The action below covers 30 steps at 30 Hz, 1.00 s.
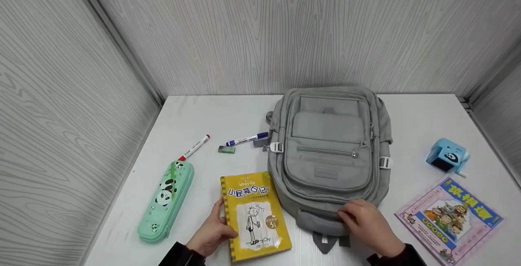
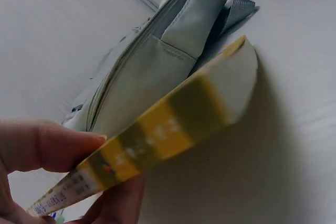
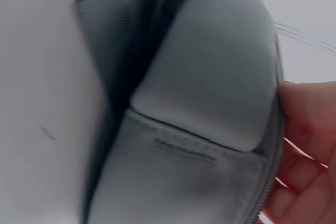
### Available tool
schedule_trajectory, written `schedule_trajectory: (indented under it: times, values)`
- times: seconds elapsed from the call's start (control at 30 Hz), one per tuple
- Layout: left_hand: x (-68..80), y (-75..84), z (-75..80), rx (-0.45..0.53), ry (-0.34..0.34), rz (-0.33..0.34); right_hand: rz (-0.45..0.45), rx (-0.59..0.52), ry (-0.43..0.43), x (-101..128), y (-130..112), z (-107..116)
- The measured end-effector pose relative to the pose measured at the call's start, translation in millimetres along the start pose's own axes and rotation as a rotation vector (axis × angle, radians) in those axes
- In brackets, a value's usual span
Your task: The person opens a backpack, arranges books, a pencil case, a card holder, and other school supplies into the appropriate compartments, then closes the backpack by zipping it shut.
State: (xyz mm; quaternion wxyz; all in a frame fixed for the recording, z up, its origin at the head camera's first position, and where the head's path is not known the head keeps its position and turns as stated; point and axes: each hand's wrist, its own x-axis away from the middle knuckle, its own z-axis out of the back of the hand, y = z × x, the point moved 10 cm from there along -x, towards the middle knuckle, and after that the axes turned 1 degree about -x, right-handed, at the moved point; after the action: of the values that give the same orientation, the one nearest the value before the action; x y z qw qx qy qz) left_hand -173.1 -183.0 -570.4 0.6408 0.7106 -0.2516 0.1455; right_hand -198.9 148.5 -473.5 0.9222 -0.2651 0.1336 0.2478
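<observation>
My left hand (image 1: 213,229) grips a yellow book (image 1: 255,217) by its spine, thumb on the cover and fingers beneath. In the left wrist view the striped spine (image 2: 152,140) of the book shows between thumb and fingers, tilted beside the bag. A grey backpack (image 1: 325,176) lies on its back on the table. At its near end my right hand (image 1: 368,227) pinches the zipped edge next to the padded top handle. The right wrist view shows those fingers (image 3: 310,114) at the zipper edge, with the grey fabric (image 3: 210,66) beside them.
Left of the book lies a green panda pencil case (image 1: 167,201), with a red marker (image 1: 194,148) above it. A blue marker (image 1: 247,139), a small green eraser (image 1: 226,149) and a grey block (image 1: 260,141) lie by the backpack. At right are a blue sharpener (image 1: 447,156) and a pink book (image 1: 449,219).
</observation>
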Motion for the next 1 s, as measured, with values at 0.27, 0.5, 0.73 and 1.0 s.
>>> schedule_trajectory:
  times: [0.27,0.5,0.73,1.0]
  values:
    - [2.9,-5.3,7.5,-0.032,0.102,-0.001,-0.035,-0.035,-0.032,-26,-3,28]
    - [10.7,-14.0,4.5,-0.128,0.068,0.102,0.056,-0.023,0.153,-61,-14,80]
    - [16.2,-7.6,7.8,-0.146,0.069,0.09,0.093,0.016,0.205,-93,-17,111]
    - [32.9,14.4,13.1,0.016,-0.052,-0.026,0.081,0.04,0.18,-118,-17,124]
